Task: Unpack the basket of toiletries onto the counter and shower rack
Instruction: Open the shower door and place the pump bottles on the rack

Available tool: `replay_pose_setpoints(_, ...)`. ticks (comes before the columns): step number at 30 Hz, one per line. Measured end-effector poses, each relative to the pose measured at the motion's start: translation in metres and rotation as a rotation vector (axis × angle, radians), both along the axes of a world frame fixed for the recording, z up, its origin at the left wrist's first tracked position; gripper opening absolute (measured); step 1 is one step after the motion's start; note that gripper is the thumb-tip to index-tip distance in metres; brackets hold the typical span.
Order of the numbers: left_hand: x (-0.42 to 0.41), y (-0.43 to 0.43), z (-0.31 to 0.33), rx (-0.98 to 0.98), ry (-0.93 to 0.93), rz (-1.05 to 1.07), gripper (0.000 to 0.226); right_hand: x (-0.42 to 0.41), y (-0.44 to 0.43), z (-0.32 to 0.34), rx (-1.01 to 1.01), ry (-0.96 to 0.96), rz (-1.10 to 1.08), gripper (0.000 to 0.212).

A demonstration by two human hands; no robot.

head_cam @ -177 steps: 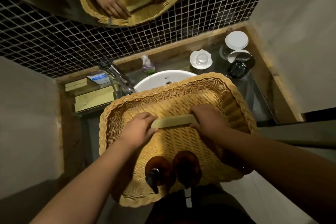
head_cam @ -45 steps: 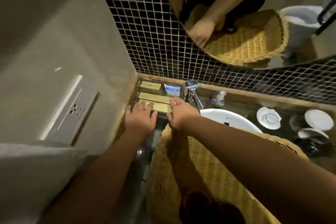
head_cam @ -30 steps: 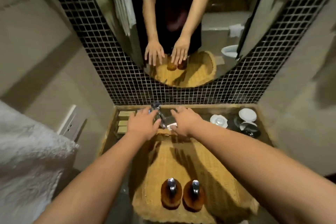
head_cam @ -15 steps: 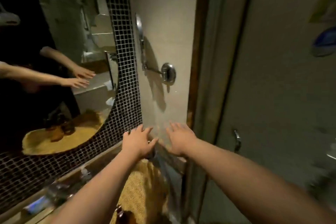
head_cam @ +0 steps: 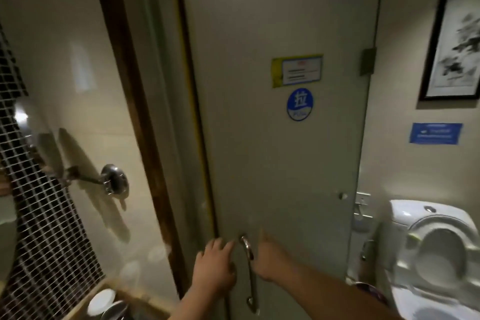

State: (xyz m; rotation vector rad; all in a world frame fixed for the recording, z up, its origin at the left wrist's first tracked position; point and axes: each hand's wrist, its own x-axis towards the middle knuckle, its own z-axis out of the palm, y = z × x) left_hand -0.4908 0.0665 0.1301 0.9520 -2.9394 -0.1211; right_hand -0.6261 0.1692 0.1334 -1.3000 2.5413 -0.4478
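I face a pale grey door (head_cam: 280,163) with a vertical chrome handle (head_cam: 248,267) low on it. My left hand (head_cam: 214,266) hovers just left of the handle, fingers apart, holding nothing. My right hand (head_cam: 270,257) is just right of the handle, fingers extended toward the door, empty. Neither hand grips the handle. The basket and its bottles are out of view. Only the right end of the counter (head_cam: 122,293) shows at the lower left.
A white toilet (head_cam: 436,254) with its lid up stands at the right. White dishes (head_cam: 101,301) sit on the counter's end. A chrome wall fitting (head_cam: 114,183) juts from the left wall beside the mosaic tiles. A framed picture (head_cam: 457,41) hangs at upper right.
My view has swung right, from the sink, mirror and basket to the door and toilet. Both empty hands have moved with it and now flank the door handle.
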Motion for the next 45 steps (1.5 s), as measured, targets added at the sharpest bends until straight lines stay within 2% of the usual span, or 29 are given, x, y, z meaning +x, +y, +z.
replay_pose_setpoints(5,-0.053,-0.004,-0.038,0.024,0.046,-0.015,0.069,-0.039,-0.015,-0.031,-0.062,-0.239,-0.026,0.078)
replay_pose_setpoints(11,-0.08,-0.017,-0.06,0.174,0.192,0.071,0.077,-0.062,-0.037,-0.05,-0.172,-0.406,0.083,0.05)
replay_pose_setpoints(13,-0.084,-0.017,-0.061,0.204,0.211,0.101,0.077,-0.06,-0.044,-0.054,-0.179,-0.434,0.1,0.048)
replay_pose_setpoints(19,-0.086,-0.009,-0.061,0.202,0.148,0.17,0.08,-0.052,-0.047,-0.073,-0.208,-0.367,0.085,0.063)
replay_pose_setpoints(24,-0.083,-0.005,-0.065,0.155,0.091,0.182,0.088,-0.049,-0.047,-0.079,-0.277,-0.403,0.056,0.062)
replay_pose_setpoints(35,-0.079,0.012,-0.063,0.075,-0.021,0.169,0.093,-0.047,-0.029,-0.087,-0.271,-0.346,0.081,0.07)
replay_pose_setpoints(41,-0.063,0.05,-0.064,0.015,-0.046,0.096,0.096,-0.036,0.012,-0.088,-0.226,-0.288,0.085,0.076)
replay_pose_setpoints(45,-0.052,0.086,-0.059,-0.09,-0.126,-0.055,0.094,-0.017,0.055,-0.085,-0.179,-0.225,0.028,0.077)
